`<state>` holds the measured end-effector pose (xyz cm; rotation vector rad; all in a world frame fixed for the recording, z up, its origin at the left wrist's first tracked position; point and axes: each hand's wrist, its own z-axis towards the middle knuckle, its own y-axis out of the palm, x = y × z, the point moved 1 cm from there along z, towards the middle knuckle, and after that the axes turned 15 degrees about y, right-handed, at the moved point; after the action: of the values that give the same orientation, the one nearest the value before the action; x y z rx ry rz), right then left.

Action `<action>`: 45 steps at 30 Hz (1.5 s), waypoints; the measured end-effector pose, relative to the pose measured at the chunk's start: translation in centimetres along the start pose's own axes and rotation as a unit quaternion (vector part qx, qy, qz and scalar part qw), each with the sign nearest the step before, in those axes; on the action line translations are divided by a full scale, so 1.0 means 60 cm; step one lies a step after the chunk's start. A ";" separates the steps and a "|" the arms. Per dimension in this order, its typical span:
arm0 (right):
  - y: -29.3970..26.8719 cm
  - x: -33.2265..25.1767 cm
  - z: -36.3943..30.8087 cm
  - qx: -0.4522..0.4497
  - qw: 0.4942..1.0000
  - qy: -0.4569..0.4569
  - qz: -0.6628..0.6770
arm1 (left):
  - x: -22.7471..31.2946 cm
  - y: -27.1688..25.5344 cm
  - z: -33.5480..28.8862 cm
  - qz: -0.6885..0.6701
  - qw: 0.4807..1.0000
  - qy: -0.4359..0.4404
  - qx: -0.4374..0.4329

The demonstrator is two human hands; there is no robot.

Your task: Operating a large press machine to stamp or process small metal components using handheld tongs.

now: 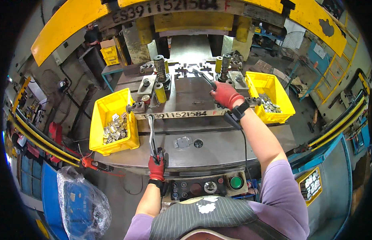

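Note:
Both my hands wear red gloves. My left hand (156,168) is closed round the handles of long metal tongs (152,134), whose tip points away from me at the front edge of the press die. My right hand (226,95) grips a second pair of tongs (204,76) and reaches over the right side of the die (190,92). The tip of these tongs lies by the bright cut-out shapes in the die's middle; whether it pinches a part I cannot tell. On the steel bed before the die lies a flat metal piece (182,142), next to a dark round fitting (198,143).
Yellow bins with small metal parts flank the die, one left (96,120) and one right (288,106). Ribbed guide posts (160,68) rise from the die beneath the yellow press frame (70,24). A control panel with a green button (236,182) sits nearest me.

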<state>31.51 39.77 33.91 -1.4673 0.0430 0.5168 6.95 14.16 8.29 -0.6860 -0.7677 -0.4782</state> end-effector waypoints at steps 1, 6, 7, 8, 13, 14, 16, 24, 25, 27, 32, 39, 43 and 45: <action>-0.001 -0.009 -0.005 -0.005 1.000 0.005 -0.004 | 0.003 -0.003 0.001 0.003 1.000 0.013 0.007; 0.025 0.041 0.034 -0.163 0.959 -0.001 0.230 | -0.007 -0.002 -0.001 0.017 1.000 -0.010 -0.007; 0.024 0.043 0.037 -0.248 0.927 -0.008 0.282 | -0.015 -0.005 -0.005 0.040 0.999 -0.005 -0.012; 0.026 0.042 0.039 -0.331 0.884 -0.016 0.330 | -0.022 -0.008 -0.008 0.045 0.998 0.031 -0.011; 0.075 0.049 0.055 -0.420 0.705 0.109 0.561 | 0.041 -0.002 0.012 -0.029 0.998 -0.040 -0.026; 0.076 0.030 0.051 -0.397 0.723 0.132 0.550 | 0.017 -0.006 0.002 -0.013 1.000 -0.022 -0.017; 0.066 -0.012 0.036 -0.327 0.696 0.232 0.596 | 0.012 -0.004 -0.003 -0.027 0.999 -0.030 -0.003; 0.058 0.047 -0.083 -0.139 0.667 0.038 0.731 | -0.009 -0.005 -0.013 0.013 0.999 -0.045 -0.003; 0.049 0.069 -0.125 -0.204 0.517 0.075 0.828 | -0.002 -0.015 -0.015 0.007 0.997 -0.071 0.000; 0.052 0.127 -0.214 -0.113 0.674 0.093 0.724 | -0.040 -0.062 -0.063 -0.111 0.982 -0.152 -0.027; 0.162 0.335 -0.498 0.041 0.670 0.321 0.669 | 0.010 -0.188 -0.200 -0.113 0.953 -0.215 0.182; 0.369 0.504 -0.726 -0.120 0.549 0.553 0.615 | -0.043 -0.217 -0.266 -0.103 0.865 -0.492 -0.004; 0.319 0.439 -0.634 -0.358 0.696 0.522 0.338 | -0.164 -0.241 -0.280 0.088 0.872 -0.267 -0.400; 0.311 0.408 -0.605 -0.376 0.712 0.485 0.342 | -0.195 -0.248 -0.286 0.042 0.851 -0.193 -0.486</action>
<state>56.85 13.02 3.79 -2.4024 1.4162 0.2729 -1.66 -6.56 -3.88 -1.8033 -0.8431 -0.6574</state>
